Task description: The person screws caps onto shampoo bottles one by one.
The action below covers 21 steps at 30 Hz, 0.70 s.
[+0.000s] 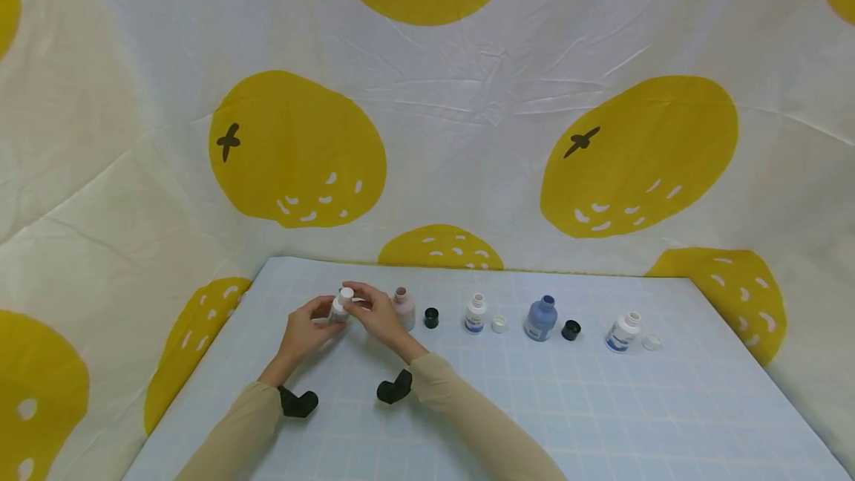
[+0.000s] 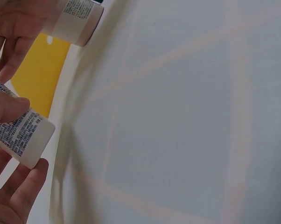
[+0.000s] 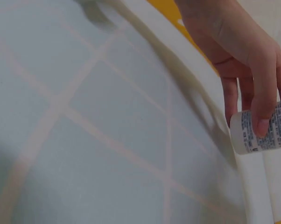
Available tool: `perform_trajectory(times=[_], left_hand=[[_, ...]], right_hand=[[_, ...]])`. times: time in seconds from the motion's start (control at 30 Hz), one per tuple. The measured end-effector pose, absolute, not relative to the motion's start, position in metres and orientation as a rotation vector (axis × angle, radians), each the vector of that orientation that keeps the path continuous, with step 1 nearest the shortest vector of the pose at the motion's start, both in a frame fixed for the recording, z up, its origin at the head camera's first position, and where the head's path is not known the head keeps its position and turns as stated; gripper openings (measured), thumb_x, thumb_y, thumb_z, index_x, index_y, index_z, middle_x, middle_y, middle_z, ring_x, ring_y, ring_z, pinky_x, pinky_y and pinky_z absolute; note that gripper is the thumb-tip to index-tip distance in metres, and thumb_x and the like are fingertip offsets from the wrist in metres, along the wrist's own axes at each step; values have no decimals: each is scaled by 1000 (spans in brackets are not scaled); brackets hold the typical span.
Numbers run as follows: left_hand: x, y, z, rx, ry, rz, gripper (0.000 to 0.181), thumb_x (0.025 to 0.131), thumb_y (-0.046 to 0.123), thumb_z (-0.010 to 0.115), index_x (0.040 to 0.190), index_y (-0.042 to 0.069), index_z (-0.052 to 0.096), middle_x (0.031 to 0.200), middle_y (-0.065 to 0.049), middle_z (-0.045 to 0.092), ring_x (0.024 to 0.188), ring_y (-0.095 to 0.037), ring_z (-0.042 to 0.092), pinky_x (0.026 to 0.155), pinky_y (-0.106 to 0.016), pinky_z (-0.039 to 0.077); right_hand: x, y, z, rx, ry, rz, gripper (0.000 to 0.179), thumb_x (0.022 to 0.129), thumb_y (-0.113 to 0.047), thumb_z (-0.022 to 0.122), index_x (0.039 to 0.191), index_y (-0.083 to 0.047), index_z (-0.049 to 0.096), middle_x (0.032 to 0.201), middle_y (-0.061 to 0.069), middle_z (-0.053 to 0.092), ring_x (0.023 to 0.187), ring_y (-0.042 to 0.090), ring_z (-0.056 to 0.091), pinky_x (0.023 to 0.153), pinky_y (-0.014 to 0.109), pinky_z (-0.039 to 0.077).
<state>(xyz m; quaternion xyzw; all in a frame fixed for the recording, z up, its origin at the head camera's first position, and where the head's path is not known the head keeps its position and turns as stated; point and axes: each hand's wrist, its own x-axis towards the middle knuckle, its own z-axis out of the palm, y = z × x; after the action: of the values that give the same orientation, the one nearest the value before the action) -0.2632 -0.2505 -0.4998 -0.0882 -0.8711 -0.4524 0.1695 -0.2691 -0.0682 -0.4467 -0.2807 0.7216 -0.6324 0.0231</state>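
My left hand [image 1: 306, 329] grips a small white bottle [image 1: 338, 310] by its body, at the left of the table. In the left wrist view the bottle's printed back [image 2: 35, 135] shows, tilted, with the thumb across the print and a finger under the base. My right hand [image 1: 381, 316] has its thumb and fingers around the white cap [image 1: 346, 292] at the bottle's top. A pinkish bottle [image 1: 404, 306] with a bare neck stands right behind the right wrist, partly hidden by it.
Along the back of the table stand a black cap [image 1: 431, 318], a white bottle [image 1: 475, 315], a white cap [image 1: 499, 324], a blue bottle [image 1: 540, 319], a black cap [image 1: 571, 329], another white bottle [image 1: 623, 333] and its neighbouring white cap [image 1: 652, 342]. These bottles are uncapped. A patterned curtain hangs behind.
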Motion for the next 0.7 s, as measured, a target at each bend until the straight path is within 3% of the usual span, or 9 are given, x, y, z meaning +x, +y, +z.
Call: perform_trajectory(times=[0.33, 0.53, 0.7], left_hand=[[-260, -251, -501, -250, -2436, -1296, 45, 69, 4, 83, 110, 0, 65, 103, -21, 70, 94, -34, 66, 72, -41, 58], [-260, -251, -501, -273, -2409, -1292, 45, 68, 2, 83, 109, 0, 65, 100, -20, 70, 92, -33, 67, 71, -40, 58], [-261, -249, -499, -265, -2401, -1271, 45, 65, 2, 85, 105, 1, 65, 96, -16, 71, 89, -30, 67, 73, -40, 58]], right_hand=[[-269, -68, -447, -889, 2246, -1930, 36, 92, -3, 60, 126, 8, 54, 126, 23, 60, 117, 36, 57, 97, 29, 49], [-267, -70, -445, -825, 2257, -1945, 34, 90, -3, 62, 122, 7, 57, 122, 24, 62, 113, 36, 60, 96, 32, 50], [-267, -70, -446, -779, 2226, -1994, 32, 88, -1, 65, 117, 8, 58, 116, 25, 64, 109, 38, 61, 96, 41, 50]])
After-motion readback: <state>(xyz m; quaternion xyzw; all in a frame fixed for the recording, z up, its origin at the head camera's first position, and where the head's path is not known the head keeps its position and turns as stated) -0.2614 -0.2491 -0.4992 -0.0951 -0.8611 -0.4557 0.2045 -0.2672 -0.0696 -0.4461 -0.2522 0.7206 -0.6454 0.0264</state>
